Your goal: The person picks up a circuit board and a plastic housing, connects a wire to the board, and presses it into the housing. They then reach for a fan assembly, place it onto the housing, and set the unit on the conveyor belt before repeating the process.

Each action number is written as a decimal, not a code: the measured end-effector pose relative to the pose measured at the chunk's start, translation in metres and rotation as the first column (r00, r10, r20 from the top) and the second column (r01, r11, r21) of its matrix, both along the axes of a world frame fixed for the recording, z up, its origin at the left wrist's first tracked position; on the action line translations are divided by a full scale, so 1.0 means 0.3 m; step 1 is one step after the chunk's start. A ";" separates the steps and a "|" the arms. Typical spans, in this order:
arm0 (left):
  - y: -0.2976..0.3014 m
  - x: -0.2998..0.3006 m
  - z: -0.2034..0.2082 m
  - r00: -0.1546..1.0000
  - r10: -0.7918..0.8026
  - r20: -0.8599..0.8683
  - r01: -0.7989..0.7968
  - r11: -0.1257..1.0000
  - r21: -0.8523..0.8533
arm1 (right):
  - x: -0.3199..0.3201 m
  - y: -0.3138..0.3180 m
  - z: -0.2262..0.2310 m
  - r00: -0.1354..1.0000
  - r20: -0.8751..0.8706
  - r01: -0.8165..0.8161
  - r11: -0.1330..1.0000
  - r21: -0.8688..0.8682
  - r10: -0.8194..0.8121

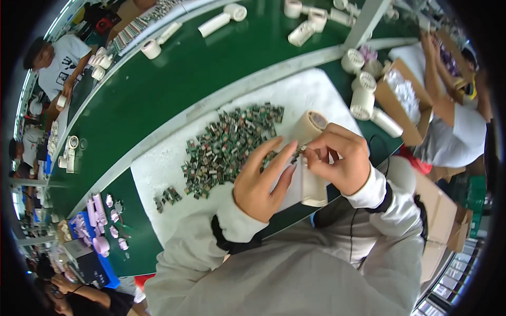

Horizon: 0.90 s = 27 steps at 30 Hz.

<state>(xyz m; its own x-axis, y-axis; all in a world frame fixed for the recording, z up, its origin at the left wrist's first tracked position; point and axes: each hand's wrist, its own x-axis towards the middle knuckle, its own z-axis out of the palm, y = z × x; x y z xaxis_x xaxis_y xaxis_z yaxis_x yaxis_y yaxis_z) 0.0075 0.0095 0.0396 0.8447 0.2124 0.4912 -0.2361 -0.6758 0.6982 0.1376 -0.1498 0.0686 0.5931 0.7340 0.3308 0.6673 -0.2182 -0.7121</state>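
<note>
In front of my body, my right hand (341, 159) is closed in a pinch on a small circuit board (298, 153). My left hand (265, 184) is beside it with fingers stretched and apart; its fingertips are close to the board, and whether they touch it I cannot tell. Beneath both hands lies a cream plastic fan housing (313, 187), its round end (312, 122) pointing away from me and its middle partly covered by my right hand. A large heap of small green circuit boards (226, 147) spreads over the white foam sheet (174, 150), left of my hands.
Several cream housings (363, 97) and a cardboard box (408, 100) stand to the right. A grey rail (211, 97) separates me from the green belt (174, 73), which carries more housings (221, 21). Pink parts (97, 216) and a blue bin (108, 263) are left. Other people sit at both sides.
</note>
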 end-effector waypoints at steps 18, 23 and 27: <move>0.191 -0.029 0.015 0.941 0.247 -0.231 -0.095 0.849 0.520 | 0.665 0.486 -0.014 0.969 -0.135 0.198 0.978 -0.062 -0.205; 0.164 -0.053 0.071 0.976 0.150 -0.158 -0.083 0.927 0.366 | 0.745 0.533 -0.089 0.825 0.427 0.528 0.774 -0.349 -0.370; 0.037 -0.049 0.059 0.963 -0.257 -0.077 0.260 0.964 0.044 | 0.982 0.390 -0.261 0.686 0.672 0.715 0.426 -0.554 -0.277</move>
<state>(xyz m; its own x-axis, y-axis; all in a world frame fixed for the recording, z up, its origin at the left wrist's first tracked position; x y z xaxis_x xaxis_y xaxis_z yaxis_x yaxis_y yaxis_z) -0.0074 0.0207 0.0572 0.8998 -0.0428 0.4341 -0.3599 -0.6351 0.6835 0.4323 -0.0329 -0.0095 0.8883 0.4327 0.1542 0.3960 -0.8914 0.2204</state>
